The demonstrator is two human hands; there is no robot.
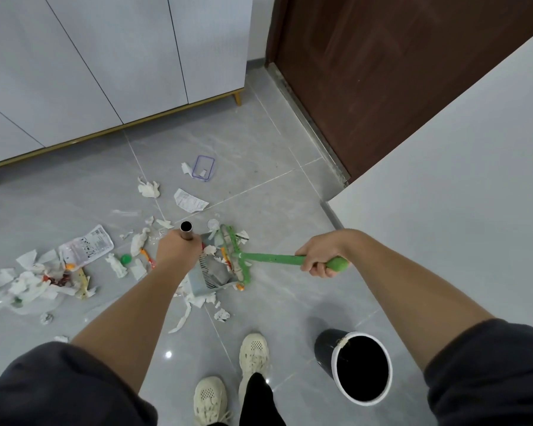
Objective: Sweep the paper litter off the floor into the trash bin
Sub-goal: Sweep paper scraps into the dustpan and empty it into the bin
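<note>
Your L hand [176,250] is curled tight round the metal tube handle [186,232] of the grey dustpan [211,275], which sits on the floor [259,167] w/ some scraps inside. Your R hand [317,261] grips the end of the green broom [271,259]; its head is at the pan's mouth, touching it. Most paper litter [28,281] lies on the tiles: big pile far L, loose bits around & beyond the pan, incl. a receipt [190,202]. Trash bin [324,345] stands upright near your R shoe [254,353], below your R forearm, well apart from the pan; inside too dark to tell what's in it.
</note>
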